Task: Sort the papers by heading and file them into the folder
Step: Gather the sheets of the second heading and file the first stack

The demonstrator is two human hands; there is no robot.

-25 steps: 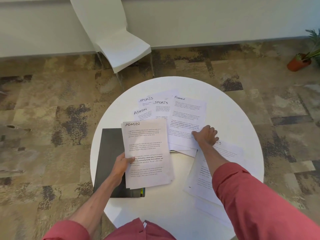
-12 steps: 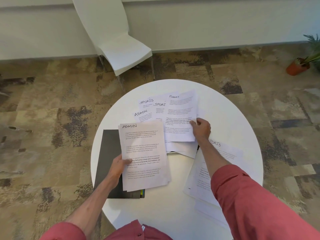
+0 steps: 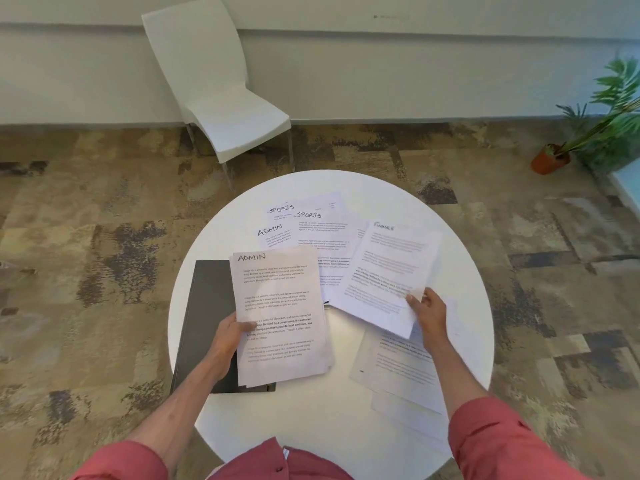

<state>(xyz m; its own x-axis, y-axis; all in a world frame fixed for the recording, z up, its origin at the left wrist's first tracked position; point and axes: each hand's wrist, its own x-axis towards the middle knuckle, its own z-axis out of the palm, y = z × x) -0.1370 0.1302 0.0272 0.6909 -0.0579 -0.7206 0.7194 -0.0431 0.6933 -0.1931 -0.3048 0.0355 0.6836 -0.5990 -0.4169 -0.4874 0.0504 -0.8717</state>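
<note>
Left hand (image 3: 227,336) curls round the left edge of the ADMIN stack (image 3: 280,317), thumb on top, holding it over the dark folder (image 3: 204,323) at the table's left side. Right hand (image 3: 427,315) pinches the near corner of the Finance sheet (image 3: 388,275), tilted above the round white table (image 3: 460,271). Loose sheets (image 3: 322,237) headed SPORTS and ADMIN overlap across the far side. Other sheets (image 3: 394,368) lie under the right forearm, near the rim. Bare tabletop between the hands. Thin printed paper, smooth top, flat stiff rectangular folder.
</note>
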